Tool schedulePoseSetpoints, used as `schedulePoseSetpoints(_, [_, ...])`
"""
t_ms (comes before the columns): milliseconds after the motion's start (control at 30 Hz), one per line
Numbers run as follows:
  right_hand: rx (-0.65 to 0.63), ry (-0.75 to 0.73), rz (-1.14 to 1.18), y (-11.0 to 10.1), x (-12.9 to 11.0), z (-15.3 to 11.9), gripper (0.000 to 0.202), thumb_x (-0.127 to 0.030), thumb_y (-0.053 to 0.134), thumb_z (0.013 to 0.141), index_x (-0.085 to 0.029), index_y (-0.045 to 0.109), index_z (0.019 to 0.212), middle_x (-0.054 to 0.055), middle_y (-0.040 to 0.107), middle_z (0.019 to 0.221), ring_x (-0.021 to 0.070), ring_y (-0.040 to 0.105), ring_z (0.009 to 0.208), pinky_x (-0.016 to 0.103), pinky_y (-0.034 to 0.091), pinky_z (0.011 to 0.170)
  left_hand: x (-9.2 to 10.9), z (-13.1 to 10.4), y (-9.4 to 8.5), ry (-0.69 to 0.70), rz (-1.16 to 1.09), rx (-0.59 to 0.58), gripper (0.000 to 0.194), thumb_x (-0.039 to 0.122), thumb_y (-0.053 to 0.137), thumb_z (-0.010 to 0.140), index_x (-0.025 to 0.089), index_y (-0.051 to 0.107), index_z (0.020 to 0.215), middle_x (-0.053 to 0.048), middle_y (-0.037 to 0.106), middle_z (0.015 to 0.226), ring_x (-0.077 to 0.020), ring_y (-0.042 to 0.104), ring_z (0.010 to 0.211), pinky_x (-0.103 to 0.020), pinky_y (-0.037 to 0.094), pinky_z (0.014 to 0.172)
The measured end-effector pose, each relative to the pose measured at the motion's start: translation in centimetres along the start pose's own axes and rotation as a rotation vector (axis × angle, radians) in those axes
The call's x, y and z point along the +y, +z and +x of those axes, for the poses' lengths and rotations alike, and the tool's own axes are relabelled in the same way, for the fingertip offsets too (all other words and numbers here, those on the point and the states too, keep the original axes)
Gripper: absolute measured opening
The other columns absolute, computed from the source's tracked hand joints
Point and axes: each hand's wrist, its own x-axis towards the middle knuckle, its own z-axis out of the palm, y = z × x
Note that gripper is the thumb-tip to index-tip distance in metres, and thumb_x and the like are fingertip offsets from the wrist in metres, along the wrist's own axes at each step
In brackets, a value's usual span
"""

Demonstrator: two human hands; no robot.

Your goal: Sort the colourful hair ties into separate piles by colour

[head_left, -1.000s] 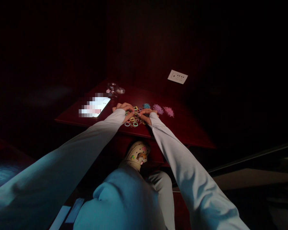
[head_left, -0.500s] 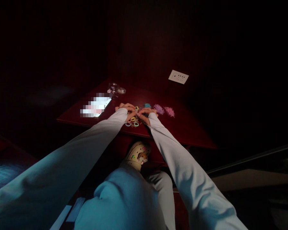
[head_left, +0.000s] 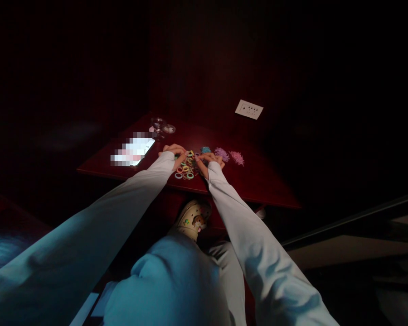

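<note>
A mixed pile of small coloured hair ties [head_left: 186, 169] lies near the front edge of the dark red table, between my hands. My left hand [head_left: 174, 152] is at the pile's left side, thumb and fingertips pinched together. On the right side my right hand [head_left: 209, 162] also has its fingertips closed, close to the ties. Anything in either pinch is too small to make out. Beyond my right hand sit three sorted heaps of tiny bands: teal [head_left: 206, 149], purple [head_left: 221, 154] and pink [head_left: 237, 157].
A lit phone [head_left: 136, 151] with a blurred screen lies on the table [head_left: 258, 181] to the left. Clear round containers [head_left: 159, 127] stand behind it. A white socket plate [head_left: 249, 109] is on the back wall. Below the edge is a cream clog [head_left: 190, 222] with charms.
My hands, which were together over the pile, have moved apart, and more of the hair ties show between them. The whole view has shifted slightly.
</note>
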Motion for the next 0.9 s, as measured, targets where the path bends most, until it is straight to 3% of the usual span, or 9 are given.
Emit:
schedulePoseSetpoints(133, [0.000, -0.111, -0.014, 0.2, -0.1, -0.2, 0.033, -0.058, 0.059, 0.103, -0.034, 0.082, 0.107, 0.002, 0.073, 0.124, 0.0267, 0.048, 0.120, 0.043, 0.029, 0.103, 0.1, -0.1, 0.2, 0.009, 0.015, 0.001, 0.032, 0.036, 0.062, 0.098, 0.024, 0.073, 0.070, -0.001, 0.078, 0.113, -0.0257, 0.060, 0.111, -0.046, 0.037, 0.105])
schedulePoseSetpoints(267, [-0.036, -0.158, -0.081, 0.2, -0.5, -0.4, 0.031, -0.055, 0.064, 0.101, -0.034, 0.084, 0.096, 0.001, 0.072, 0.123, 0.0261, 0.047, 0.121, 0.042, 0.027, 0.101, -0.1, -0.1, 0.2, 0.039, 0.030, -0.061, 0.022, 0.039, 0.066, 0.097, 0.028, 0.078, 0.082, 0.002, 0.078, 0.119, -0.0263, 0.060, 0.114, -0.045, 0.036, 0.101])
schedulePoseSetpoints(400, [0.063, -0.121, -0.131, -0.6, -0.2, 0.0, 0.029, -0.052, 0.063, 0.102, -0.033, 0.084, 0.098, 0.002, 0.072, 0.122, 0.0270, 0.045, 0.121, 0.043, 0.026, 0.102, 0.3, -0.1, -0.2, 0.010, 0.044, -0.051, 0.016, 0.039, 0.067, 0.099, 0.031, 0.079, 0.091, 0.003, 0.077, 0.123, -0.0262, 0.059, 0.118, -0.043, 0.035, 0.101])
schedulePoseSetpoints(567, [0.242, 0.029, -0.201, -2.6, 1.7, 4.3, 0.033, -0.053, 0.060, 0.102, -0.031, 0.084, 0.098, 0.006, 0.069, 0.125, 0.0311, 0.040, 0.121, 0.048, 0.025, 0.103, 1.4, -0.5, -0.6, -0.090, 0.059, 0.005, 0.019, 0.035, 0.062, 0.102, 0.030, 0.077, 0.092, 0.005, 0.076, 0.126, -0.0263, 0.056, 0.122, -0.044, 0.033, 0.101])
schedulePoseSetpoints(733, [0.125, -0.056, -0.261, -2.8, 2.9, 7.7, 0.028, -0.046, 0.067, 0.099, -0.025, 0.084, 0.092, 0.011, 0.067, 0.128, 0.0342, 0.040, 0.125, 0.055, 0.023, 0.111, 0.9, -1.0, -0.7, -0.013, 0.017, 0.017, 0.020, 0.039, 0.060, 0.102, 0.031, 0.076, 0.093, 0.004, 0.077, 0.125, -0.0285, 0.056, 0.121, -0.047, 0.033, 0.100])
schedulePoseSetpoints(900, [0.174, 0.064, -0.186, -1.4, 2.6, 5.2, 0.036, -0.047, 0.056, 0.103, -0.022, 0.082, 0.098, 0.012, 0.065, 0.129, 0.0352, 0.040, 0.128, 0.057, 0.023, 0.113, 0.4, -0.5, -0.7, -0.066, -0.005, 0.017, 0.015, 0.037, 0.065, 0.098, 0.031, 0.076, 0.090, 0.005, 0.076, 0.123, -0.0298, 0.054, 0.122, -0.047, 0.033, 0.099])
